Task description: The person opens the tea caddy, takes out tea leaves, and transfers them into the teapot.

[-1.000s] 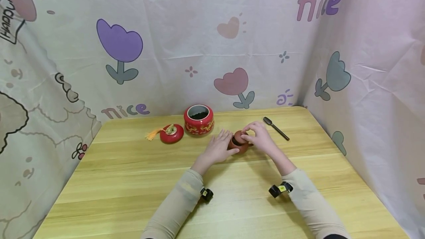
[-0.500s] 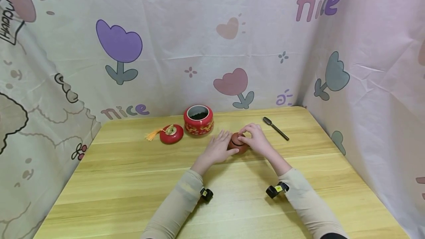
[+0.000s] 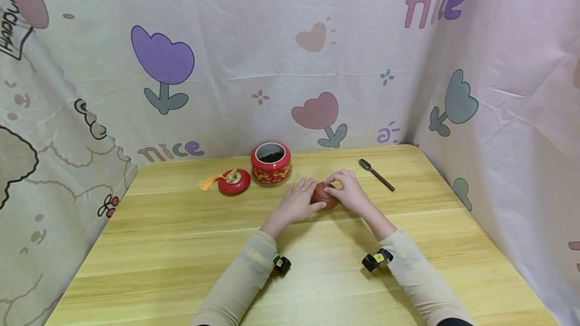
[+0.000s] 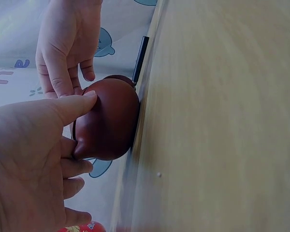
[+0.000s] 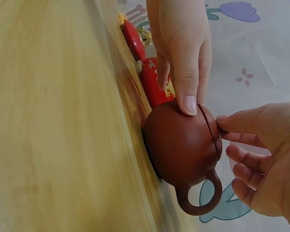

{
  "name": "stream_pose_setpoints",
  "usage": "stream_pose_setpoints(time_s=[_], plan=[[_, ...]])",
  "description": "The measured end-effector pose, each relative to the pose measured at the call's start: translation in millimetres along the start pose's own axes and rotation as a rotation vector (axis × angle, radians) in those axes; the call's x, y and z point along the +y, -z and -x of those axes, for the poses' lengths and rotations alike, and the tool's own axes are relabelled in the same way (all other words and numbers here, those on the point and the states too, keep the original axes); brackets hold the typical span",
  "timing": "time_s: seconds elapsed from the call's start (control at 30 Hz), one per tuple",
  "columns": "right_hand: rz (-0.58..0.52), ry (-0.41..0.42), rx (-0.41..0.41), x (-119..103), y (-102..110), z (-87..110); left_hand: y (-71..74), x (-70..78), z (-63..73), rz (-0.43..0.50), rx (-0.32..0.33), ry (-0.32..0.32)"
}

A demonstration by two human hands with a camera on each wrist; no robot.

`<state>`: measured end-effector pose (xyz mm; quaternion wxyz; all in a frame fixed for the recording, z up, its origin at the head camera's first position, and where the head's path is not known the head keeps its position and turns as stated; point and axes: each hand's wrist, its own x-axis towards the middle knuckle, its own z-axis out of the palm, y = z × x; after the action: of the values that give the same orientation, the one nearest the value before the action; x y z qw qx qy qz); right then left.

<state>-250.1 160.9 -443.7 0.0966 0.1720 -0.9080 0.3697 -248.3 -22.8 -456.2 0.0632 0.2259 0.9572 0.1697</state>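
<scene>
A small reddish-brown clay teapot [image 3: 327, 204] stands on the table between the two hands. Its lid [image 5: 213, 128] sits on top, with a thin dark seam between lid and body. My left hand [image 3: 296, 202] holds the pot from the left at its spout side, thumb pressed on the near wall and fingers on the far side. With thumb and forefinger, my right hand [image 3: 350, 194] pinches the knob of the lid from above; the knob is mostly hidden. The loop handle [image 5: 200, 195] points right, and the short spout [image 4: 81, 149] lies by my left fingers.
Behind and left stands an open red jar [image 3: 272, 171] holding dark loose contents. Beside it lies a red lid [image 3: 234, 185] with an orange tassel. A dark scoop [image 3: 377, 175] rests at the back right. A printed cloth [image 3: 254, 54] hangs behind the table.
My right hand has lowered the lid from a tilt over the pot's opening down onto it, narrowing the dark gap to a thin seam. My left hand has stayed in place.
</scene>
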Motion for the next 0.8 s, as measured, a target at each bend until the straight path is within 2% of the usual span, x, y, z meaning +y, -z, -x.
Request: stream_pose_setpoints(time_s=[0.8], plan=[[0.009, 0.004, -0.021, -0.8, 2.9, 3.0, 0.9, -1.4, 3.4, 0.001, 0.016, -0.017]])
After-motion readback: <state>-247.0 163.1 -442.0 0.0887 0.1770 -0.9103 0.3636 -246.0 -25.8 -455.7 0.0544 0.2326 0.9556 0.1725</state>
